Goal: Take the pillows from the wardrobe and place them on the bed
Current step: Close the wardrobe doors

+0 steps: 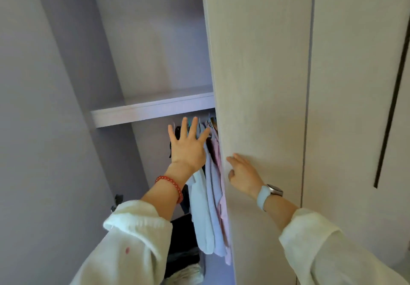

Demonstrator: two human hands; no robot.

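The wardrobe stands open in front of me, with a bare grey shelf (153,109) above a hanging space. No pillow is visible on the shelf or below it. My left hand (188,145) reaches into the hanging space with fingers spread, holding nothing, in front of hanging clothes (210,196). My right hand (243,174) rests flat on the face of the beige wardrobe door (266,85) near its edge, fingers apart. The bed is out of view.
White, pale blue and pink garments hang on hangers behind the door edge. Dark and light folded fabric (184,262) lies at the wardrobe bottom. The left door or side panel (33,129) stands at the left. Another closed door with a dark handle (390,111) is at the right.
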